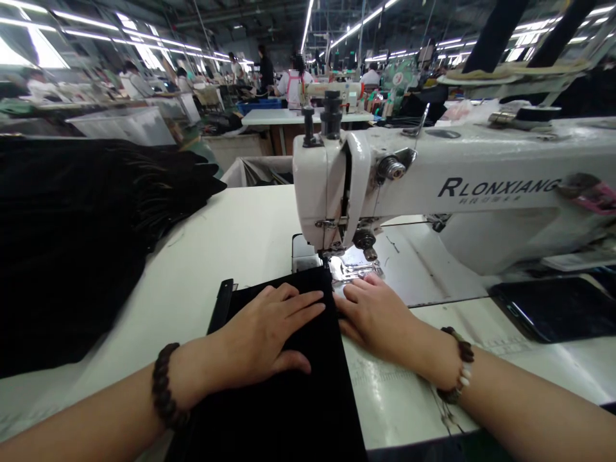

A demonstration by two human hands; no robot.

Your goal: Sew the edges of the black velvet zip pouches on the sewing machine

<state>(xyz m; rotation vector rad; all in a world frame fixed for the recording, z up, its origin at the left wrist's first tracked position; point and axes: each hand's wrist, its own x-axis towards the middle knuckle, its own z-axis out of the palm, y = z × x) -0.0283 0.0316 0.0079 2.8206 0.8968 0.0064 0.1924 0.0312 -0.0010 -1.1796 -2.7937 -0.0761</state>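
My left hand (262, 337) lies flat, fingers stretched out, on a piece of black fabric (289, 410) that runs from the table's front edge up to the needle area. My right hand (373, 314) rests at the fabric's right edge, fingers extended toward the presser foot (351, 269) of a white sewing machine (447, 186). Both wrists wear bead bracelets.
A large pile of black fabric (72, 244) covers the table's left side. A black tablet-like slab (553, 308) lies at the right under the machine arm. Behind are more sewing stations, white tables (289, 117) and several people at work.
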